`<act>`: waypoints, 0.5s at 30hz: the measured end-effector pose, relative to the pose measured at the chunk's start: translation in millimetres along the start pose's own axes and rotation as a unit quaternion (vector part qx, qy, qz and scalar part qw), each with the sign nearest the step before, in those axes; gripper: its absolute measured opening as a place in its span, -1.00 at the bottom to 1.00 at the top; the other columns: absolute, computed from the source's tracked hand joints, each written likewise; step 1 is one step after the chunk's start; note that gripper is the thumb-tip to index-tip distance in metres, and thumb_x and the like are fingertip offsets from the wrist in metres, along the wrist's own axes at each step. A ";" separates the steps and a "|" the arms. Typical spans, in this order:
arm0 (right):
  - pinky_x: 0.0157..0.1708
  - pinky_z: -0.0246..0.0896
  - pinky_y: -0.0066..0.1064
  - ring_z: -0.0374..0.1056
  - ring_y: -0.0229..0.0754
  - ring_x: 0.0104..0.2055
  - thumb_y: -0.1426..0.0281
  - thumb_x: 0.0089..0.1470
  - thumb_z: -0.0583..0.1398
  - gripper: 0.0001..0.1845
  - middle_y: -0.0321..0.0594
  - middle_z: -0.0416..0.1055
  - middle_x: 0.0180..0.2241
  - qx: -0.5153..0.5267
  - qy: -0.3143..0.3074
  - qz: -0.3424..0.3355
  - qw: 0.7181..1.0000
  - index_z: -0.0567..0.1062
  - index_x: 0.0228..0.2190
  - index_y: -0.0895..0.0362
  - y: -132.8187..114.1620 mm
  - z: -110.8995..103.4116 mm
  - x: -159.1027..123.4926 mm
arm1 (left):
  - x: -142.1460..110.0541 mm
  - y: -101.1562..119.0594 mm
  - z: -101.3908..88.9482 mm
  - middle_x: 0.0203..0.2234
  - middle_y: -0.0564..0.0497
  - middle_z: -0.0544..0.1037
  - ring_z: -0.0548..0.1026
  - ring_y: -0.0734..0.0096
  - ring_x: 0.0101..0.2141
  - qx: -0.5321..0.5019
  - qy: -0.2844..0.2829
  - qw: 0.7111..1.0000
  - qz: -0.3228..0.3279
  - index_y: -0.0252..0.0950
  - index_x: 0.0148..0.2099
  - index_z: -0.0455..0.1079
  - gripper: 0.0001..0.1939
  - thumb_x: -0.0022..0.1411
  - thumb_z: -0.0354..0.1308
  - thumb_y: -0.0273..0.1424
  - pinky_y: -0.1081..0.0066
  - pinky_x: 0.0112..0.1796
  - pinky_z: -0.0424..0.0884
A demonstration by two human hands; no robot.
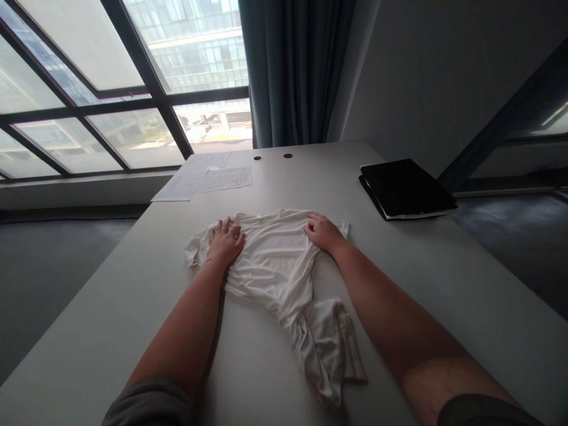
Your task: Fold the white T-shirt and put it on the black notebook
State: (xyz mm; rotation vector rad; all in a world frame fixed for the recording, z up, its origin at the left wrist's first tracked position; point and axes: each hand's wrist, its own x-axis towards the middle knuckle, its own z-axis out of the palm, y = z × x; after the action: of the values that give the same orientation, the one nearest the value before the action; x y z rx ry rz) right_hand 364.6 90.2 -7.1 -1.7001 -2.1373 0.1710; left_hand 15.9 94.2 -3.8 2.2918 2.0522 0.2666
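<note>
A white T-shirt (270,260) lies on the table, its neckline toward the far side. The upper part is fairly spread out, while the lower part is bunched and twisted toward me on the right. My left hand (226,241) rests on the shirt near its left shoulder, fingers spread. Across from it, my right hand (325,232) lies on the right shoulder area, with its fingers bent down onto the cloth. Whether the right fingertips pinch any fabric is hard to make out.
The white table (133,307) extends to a blue curtain (297,71) and a window (204,118). Sheets of paper (226,178) lie at the far left. A black folder (406,188) sits at the right edge. Two cable holes (288,156) pierce the far end.
</note>
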 end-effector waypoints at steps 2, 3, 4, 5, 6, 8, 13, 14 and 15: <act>0.42 -0.05 -0.06 0.13 0.07 0.40 0.39 0.24 0.18 -0.75 0.09 0.32 0.31 -0.005 0.026 -0.013 1.000 0.63 -0.15 0.18 -8.2 0.7 -3.7 | -1.2 -0.9 0.7 0.50 -0.03 0.05 -0.04 0.05 0.48 -0.010 -0.006 1.000 0.017 -0.10 0.34 0.33 -0.48 0.47 -0.10 -0.08 -0.17 0.40 -0.09; 0.43 -0.07 -0.05 0.10 0.08 0.42 0.39 0.25 0.17 -0.70 0.09 0.30 0.33 -0.009 0.028 -0.018 0.999 0.62 -0.07 0.19 -13.8 1.2 -6.2 | -1.7 -1.0 0.6 0.49 -0.03 0.08 -0.01 0.08 0.47 -0.015 -0.015 0.999 0.025 -0.11 0.35 0.30 -0.49 0.48 -0.12 -0.10 -0.17 0.40 -0.10; 0.43 -0.09 -0.03 0.08 0.09 0.43 0.37 0.27 0.16 -0.64 0.08 0.27 0.34 -0.015 0.020 -0.021 0.999 0.59 0.03 0.19 -20.0 2.0 -9.0 | -2.0 -1.0 0.4 0.49 -0.03 0.09 0.01 0.11 0.47 -0.020 -0.024 0.999 0.031 -0.12 0.36 0.27 -0.48 0.49 -0.12 -0.11 -0.16 0.41 -0.11; 0.43 -0.11 0.01 0.07 0.11 0.43 0.34 0.29 0.16 -0.57 0.08 0.24 0.36 -0.024 -0.001 -0.019 1.000 0.54 0.12 0.18 -26.1 3.2 -12.1 | -2.3 -0.8 0.0 0.49 -0.04 0.09 0.01 0.10 0.47 -0.023 -0.029 0.999 0.035 -0.12 0.37 0.26 -0.48 0.48 -0.11 -0.11 -0.16 0.41 -0.12; 0.43 -0.14 0.08 0.04 0.15 0.45 0.29 0.31 0.15 -0.51 0.07 0.20 0.39 -0.034 -0.029 -0.012 0.999 0.48 0.21 0.15 -31.8 4.9 -15.3 | -2.6 -0.6 -0.5 0.49 -0.05 0.09 0.01 0.07 0.47 -0.024 -0.032 0.998 0.038 -0.12 0.37 0.26 -0.47 0.48 -0.08 -0.10 -0.17 0.41 -0.11; 0.42 -0.23 0.23 -0.05 0.22 0.48 0.20 0.36 0.12 -0.40 0.04 0.07 0.45 -0.055 -0.084 0.007 0.995 0.34 0.34 0.06 -39.9 8.6 -20.9 | -3.1 0.1 -1.9 0.50 -0.04 0.07 -0.02 -0.04 0.47 -0.025 -0.034 0.998 0.044 -0.08 0.35 0.31 -0.48 0.45 -0.03 -0.08 -0.20 0.40 -0.09; 0.43 -0.36 0.24 -0.25 0.22 0.54 0.10 0.40 0.04 -0.35 -0.05 -0.16 0.52 -0.069 -0.131 0.009 0.989 0.18 0.43 -0.06 -40.1 13.1 -26.8 | -4.8 0.9 -6.8 0.50 0.01 0.05 -0.06 -0.18 0.47 -0.028 -0.048 0.997 0.052 0.06 0.34 0.36 -0.50 0.44 0.01 -0.04 -0.27 0.38 -0.12; 0.43 -0.34 0.24 -0.27 0.22 0.54 0.08 0.40 0.04 -0.34 -0.06 -0.17 0.52 -0.071 -0.128 0.007 0.989 0.19 0.43 -0.07 -38.8 13.0 -27.3 | -5.3 0.9 -7.7 0.50 0.01 0.06 -0.06 -0.18 0.47 -0.027 -0.050 0.997 0.055 0.07 0.34 0.36 -0.50 0.44 0.01 -0.04 -0.28 0.38 -0.12; 0.42 -0.32 0.24 -0.28 0.24 0.54 0.07 0.39 0.05 -0.34 -0.07 -0.19 0.53 -0.074 -0.118 0.009 0.990 0.19 0.43 -0.08 -37.7 13.0 -28.1 | -5.8 1.0 -8.4 0.50 0.02 0.07 -0.05 -0.17 0.47 -0.027 -0.051 0.997 0.060 0.09 0.33 0.36 -0.51 0.44 0.01 -0.04 -0.28 0.38 -0.13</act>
State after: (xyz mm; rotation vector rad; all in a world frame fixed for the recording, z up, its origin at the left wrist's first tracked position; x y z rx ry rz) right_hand 330.4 55.8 -12.7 -1.8641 -2.3574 0.2361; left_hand 14.9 87.7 4.1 2.3485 1.8419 0.2033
